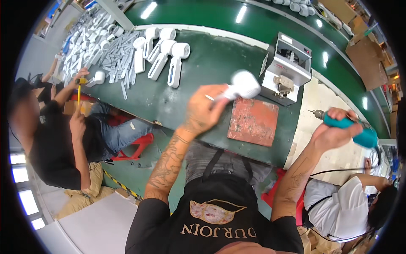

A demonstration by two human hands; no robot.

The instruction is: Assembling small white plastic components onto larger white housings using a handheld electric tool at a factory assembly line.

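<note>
My left hand point(204, 108) is closed around the handle of a white plastic housing with a round head point(245, 84), raised over the green table and slightly blurred. It looks like a handheld shower head or small fan, but I cannot tell which. Out to the right, my right hand point(334, 133) grips a teal power drill point(364, 136), its metal chuck point(316, 113) pointing left. Below the housing lies a worn reddish square plate point(253, 122). Just behind it stands a grey box-shaped machine point(282, 70) with a metal clamp on its front.
Several similar white housings point(174, 67) lie at the table's far left, beside grey strips point(120, 57) and a large heap of white parts point(91, 36). At left, another person holds a yellow hammer point(79, 86). A person in white point(338, 207) sits right. Behind runs a green conveyor point(203, 15).
</note>
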